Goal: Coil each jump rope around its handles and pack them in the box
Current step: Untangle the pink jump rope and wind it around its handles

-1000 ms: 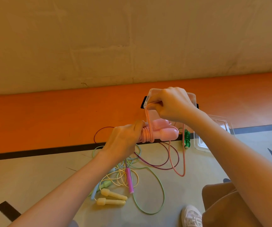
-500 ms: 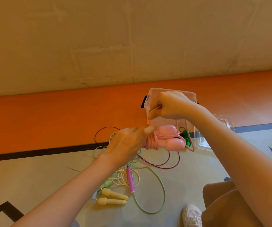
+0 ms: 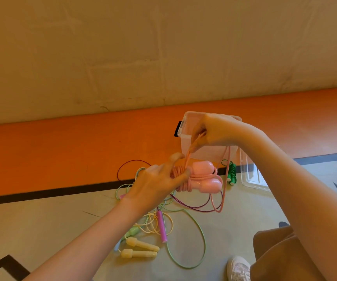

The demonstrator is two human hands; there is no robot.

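At the centre of the frame, the left hand [image 3: 159, 183] is gripping the pink handles [image 3: 204, 177] side by side, its blurred fingers seemingly curled over the coils wound around them. Just above, the right hand [image 3: 214, 130] is pinching the pink rope [image 3: 223, 179] in front of the clear box [image 3: 186, 126], with a slack loop hanging below the handles.

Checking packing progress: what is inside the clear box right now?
Through the clear box wall nothing shows, but the right hand covers much of it, so its contents stay unsure. A coiled green rope lies beside it, outside.
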